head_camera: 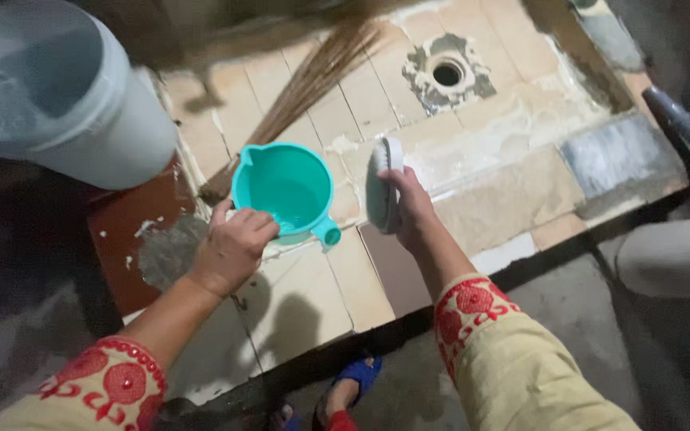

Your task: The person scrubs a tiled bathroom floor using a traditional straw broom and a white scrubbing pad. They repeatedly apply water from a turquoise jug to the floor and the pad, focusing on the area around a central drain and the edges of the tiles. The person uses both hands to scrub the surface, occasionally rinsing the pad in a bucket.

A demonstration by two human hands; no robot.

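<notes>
Water jug and scrub brush are held over a tiled floor.

The teal jug (287, 190) is gripped at its rim by the left hand (231, 249); just right of it, the scrub brush (382, 191) is clasped by the right hand (413, 214), bristles facing left. Water is best poured slowly ahead of the brush, toward the drain hole (447, 74) beyond the right hand.

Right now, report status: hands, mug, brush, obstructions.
Left hand grips teal plastic mug by its rim. Right hand holds scrubbing brush upright on tiled floor. Broom lies just behind mug.
</notes>
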